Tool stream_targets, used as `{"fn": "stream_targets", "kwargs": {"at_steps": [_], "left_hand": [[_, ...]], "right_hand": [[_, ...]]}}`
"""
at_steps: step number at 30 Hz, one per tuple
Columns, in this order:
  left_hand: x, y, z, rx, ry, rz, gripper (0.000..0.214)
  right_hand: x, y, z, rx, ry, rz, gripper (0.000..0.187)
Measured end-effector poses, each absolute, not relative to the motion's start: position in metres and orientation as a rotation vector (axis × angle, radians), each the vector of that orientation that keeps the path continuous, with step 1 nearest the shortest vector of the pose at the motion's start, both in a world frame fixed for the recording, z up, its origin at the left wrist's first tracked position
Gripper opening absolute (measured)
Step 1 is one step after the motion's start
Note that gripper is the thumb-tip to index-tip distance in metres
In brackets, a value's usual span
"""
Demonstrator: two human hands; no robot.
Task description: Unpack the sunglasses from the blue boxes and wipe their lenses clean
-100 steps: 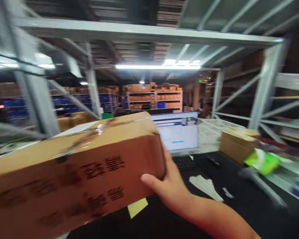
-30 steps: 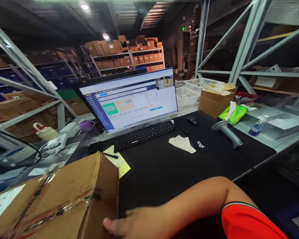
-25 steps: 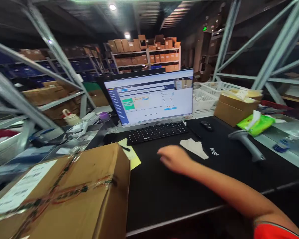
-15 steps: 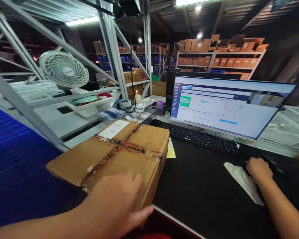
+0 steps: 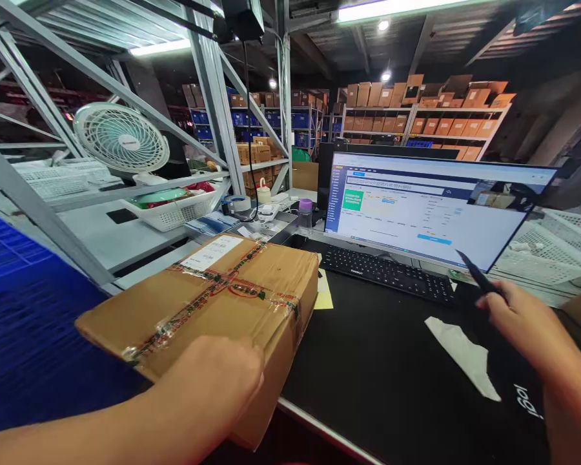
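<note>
Left hand: at the lower centre of the frame, the left hand [image 5: 223,369] lies over the near edge of the cardboard box [image 5: 244,316], back upward, fingers curled in; the fingertips are hidden, so whether it grips or only rests there cannot be told.
Right hand: at the right of the frame, the right hand [image 5: 518,314] is closed around a dark pointed tool [image 5: 479,274], thumb and fingers wrapped on its lower end.
Pointed tool: raised above the worktop [image 5: 363,387], tip toward the upper left, overlapping the lower edge of the monitor [image 5: 416,201] in view.
Cardboard box: left of centre in the lower half, closed, with crossed printed tape [image 5: 186,313] and a white label [image 5: 212,252] on top; its left end overlaps the blue crate [image 5: 33,323] in view.
Beside the box: a yellow paper [image 5: 324,294] at its right side, near the keyboard [image 5: 387,274].
Below the right hand: a crumpled white paper [image 5: 465,355] lies on the black surface, left of the forearm, apart from the fingers.
</note>
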State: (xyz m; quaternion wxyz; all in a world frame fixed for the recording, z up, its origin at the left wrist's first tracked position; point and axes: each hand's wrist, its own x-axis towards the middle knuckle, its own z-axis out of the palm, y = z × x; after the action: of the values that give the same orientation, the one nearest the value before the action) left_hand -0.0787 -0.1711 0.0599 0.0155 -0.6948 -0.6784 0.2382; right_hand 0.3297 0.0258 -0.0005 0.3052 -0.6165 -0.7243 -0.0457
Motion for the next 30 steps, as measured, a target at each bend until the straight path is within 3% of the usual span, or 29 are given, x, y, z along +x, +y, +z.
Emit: {"fn": "stream_targets", "kwargs": {"at_steps": [3,6,10,25,30], "left_hand": [[-0.079,-0.173,0.058,-2.197,-2.040,0.778,0.038],[-0.082,-0.178,0.059,-2.210,-2.020,0.783,0.040],[-0.086,-0.187,0.058,-2.215,-1.986,0.842,0.040],[-0.137,-0.215,-0.013,-2.259,-1.647,0.282,0.023],[-0.135,-0.215,-0.001,-2.343,-1.556,0.211,0.021]], "right_hand": [[0.257,-0.029,0.001,-1.146,-2.163,-0.032,0.027],[0.187,-0.066,-0.008,-0.608,-2.436,-0.307,0.042],[0.142,-0.072,-0.012,-0.319,-2.516,-0.613,0.047],[0.153,-0.046,0.002,-0.335,-2.658,-0.711,0.046],[0.174,-0.006,-0.007,-0.913,-2.635,-0.906,0.056]]}}
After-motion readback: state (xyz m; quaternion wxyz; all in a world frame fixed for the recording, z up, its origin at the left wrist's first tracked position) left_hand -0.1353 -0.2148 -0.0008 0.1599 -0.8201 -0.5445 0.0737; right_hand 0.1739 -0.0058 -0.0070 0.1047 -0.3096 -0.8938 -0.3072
